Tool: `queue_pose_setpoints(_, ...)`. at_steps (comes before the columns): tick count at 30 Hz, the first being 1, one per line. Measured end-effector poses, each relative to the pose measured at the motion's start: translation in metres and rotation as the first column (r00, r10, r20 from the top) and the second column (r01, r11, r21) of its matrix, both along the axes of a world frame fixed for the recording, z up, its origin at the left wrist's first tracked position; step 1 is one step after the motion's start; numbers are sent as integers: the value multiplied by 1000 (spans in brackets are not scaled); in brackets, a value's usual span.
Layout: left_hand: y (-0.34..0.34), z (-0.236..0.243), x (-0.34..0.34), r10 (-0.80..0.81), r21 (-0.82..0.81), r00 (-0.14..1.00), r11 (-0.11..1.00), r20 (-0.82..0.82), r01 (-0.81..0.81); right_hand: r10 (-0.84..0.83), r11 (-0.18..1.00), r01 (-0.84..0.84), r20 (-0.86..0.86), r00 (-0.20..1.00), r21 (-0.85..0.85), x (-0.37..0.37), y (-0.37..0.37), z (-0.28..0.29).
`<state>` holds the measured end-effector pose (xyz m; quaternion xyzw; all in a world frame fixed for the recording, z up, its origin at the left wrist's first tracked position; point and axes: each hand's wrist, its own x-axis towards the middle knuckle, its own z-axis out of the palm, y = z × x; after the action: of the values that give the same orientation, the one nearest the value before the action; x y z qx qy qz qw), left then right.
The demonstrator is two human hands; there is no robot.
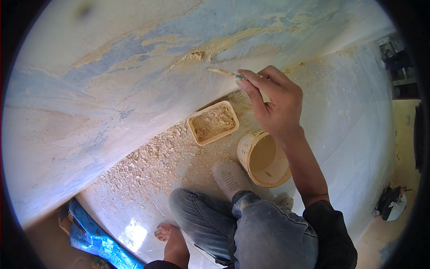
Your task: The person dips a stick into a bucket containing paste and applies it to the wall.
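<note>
Pinched between thumb and fingers of my right hand (275, 96) is a thin scraper (224, 72), seen edge-on and caked with tan plaster. Its tip is close to the blue-grey wall (148, 67), just below a ragged patch of loosened coating (195, 56); whether it touches cannot be told. My left hand (165, 232) is low beside my bent knee, its fingers curled in, with nothing visible in them. Below the scraper, against the foot of the wall, a cream rectangular tub (236, 121) holds crumbly scrapings (215, 123).
A round plaster-stained bucket (244, 150) with murky liquid stands right of the tub, close to my shoe (230, 178). Flakes (148, 157) litter the tiled floor along the wall. Blue sheeting (96, 237) lies at lower left; a dark-and-white object (392, 202) is far right.
</note>
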<state>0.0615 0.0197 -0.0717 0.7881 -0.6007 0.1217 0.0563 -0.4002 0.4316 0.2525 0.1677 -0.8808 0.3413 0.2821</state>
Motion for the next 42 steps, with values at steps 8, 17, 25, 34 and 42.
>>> queue_pose_setpoints(8, 11, 2, -2, -47, 163, 998, 986, 36, 40, -15, 998, 26, -174, 985, 64, -11, 11, 2)
queue_pose_setpoints(17, 7, -3, -2, -12, 238, 995, 971, 101, -13, 12, 1000, -13, -270, 963, -1, -14, 11, -3)
queue_pose_setpoints(25, -9, -20, 15, 1, -2, 1000, 1000, -9, -1, 59, 998, -55, -284, 957, 24, -5, 9, 1)
queue_pose_setpoints(34, 10, -8, -4, 6, 20, 1000, 1000, -26, -6, 53, 999, -53, -257, 965, 5, -12, 2, -2)
queue_pose_setpoints(42, -2, -12, 7, 9, 37, 1000, 999, -13, -8, 68, 995, -84, -240, 968, -58, -13, -1, -1)
